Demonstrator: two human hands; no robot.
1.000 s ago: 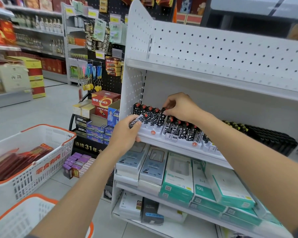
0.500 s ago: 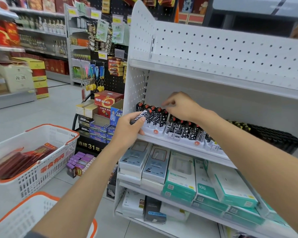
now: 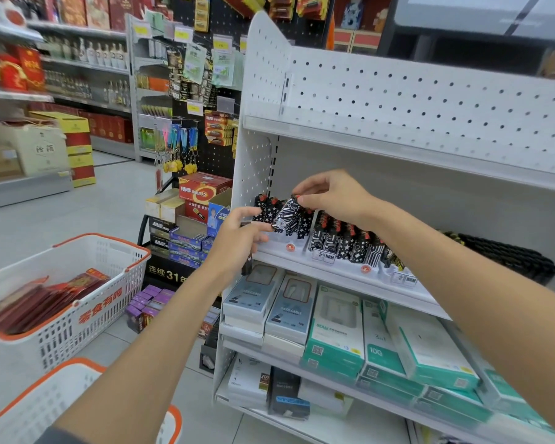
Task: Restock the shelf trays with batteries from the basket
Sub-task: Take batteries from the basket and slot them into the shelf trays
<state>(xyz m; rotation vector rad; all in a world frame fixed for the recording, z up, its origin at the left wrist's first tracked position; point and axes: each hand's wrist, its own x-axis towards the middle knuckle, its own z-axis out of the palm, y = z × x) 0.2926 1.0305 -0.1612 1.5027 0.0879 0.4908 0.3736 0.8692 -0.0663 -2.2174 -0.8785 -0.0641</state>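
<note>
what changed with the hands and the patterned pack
The right hand now pinches the top of the patterned pack, lifted and tilted over the leftmost tray; earlier the left hand alone held it. The left hand stays at its lower end. Basket unchanged.

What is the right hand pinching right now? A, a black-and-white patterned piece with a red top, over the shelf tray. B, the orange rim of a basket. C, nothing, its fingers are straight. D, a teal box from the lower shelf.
A: the right hand pinches the red-topped end of a tilted black-and-white patterned piece, just above the row standing in the left tray.
</note>
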